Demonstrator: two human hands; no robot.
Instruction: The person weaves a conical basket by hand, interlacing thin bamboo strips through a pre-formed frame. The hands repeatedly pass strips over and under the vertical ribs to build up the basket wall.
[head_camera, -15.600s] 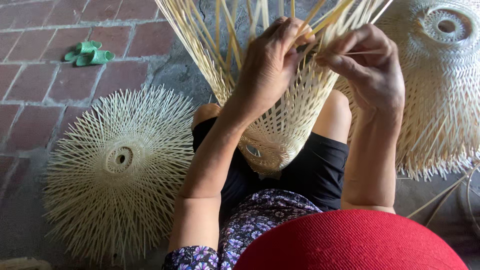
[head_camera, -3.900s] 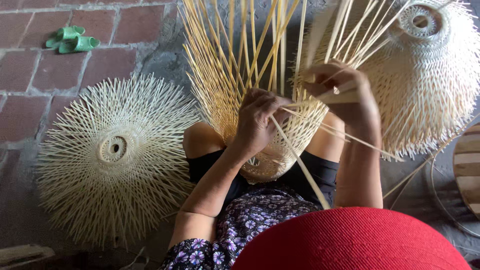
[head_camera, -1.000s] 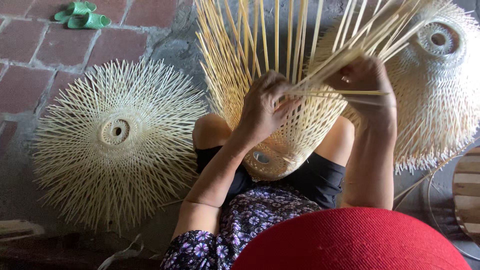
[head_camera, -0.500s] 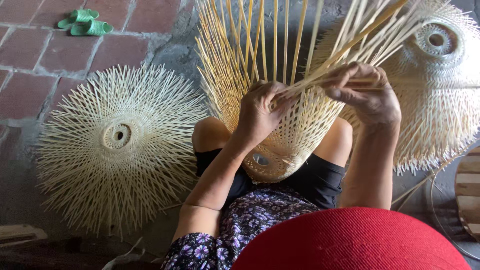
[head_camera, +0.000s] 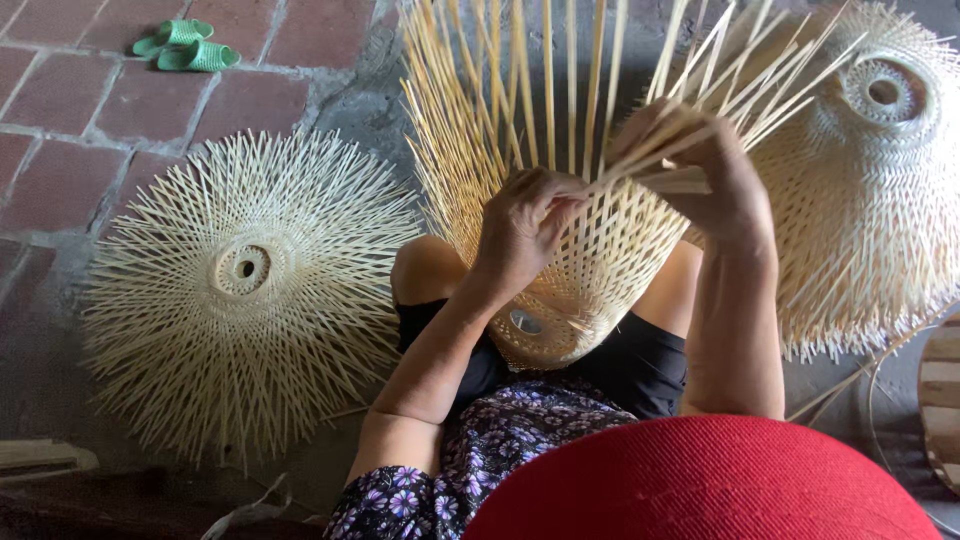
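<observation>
A half-woven bamboo basket rests between my knees, its loose strips fanning upward. My left hand presses on the woven wall and pinches a strip. My right hand is closed round a bundle of loose bamboo strips that slant up to the right. The round woven base of the basket sits low near my lap.
A flat woven bamboo piece with spiky ends lies on the floor to the left. Another domed woven piece stands at the right. Green sandals lie on the brick floor at top left. A red hat brim fills the bottom edge.
My right hand has gathered the loose strips tighter and shifted slightly left and down. The left hand stays on the basket wall. The view has drifted a little.
</observation>
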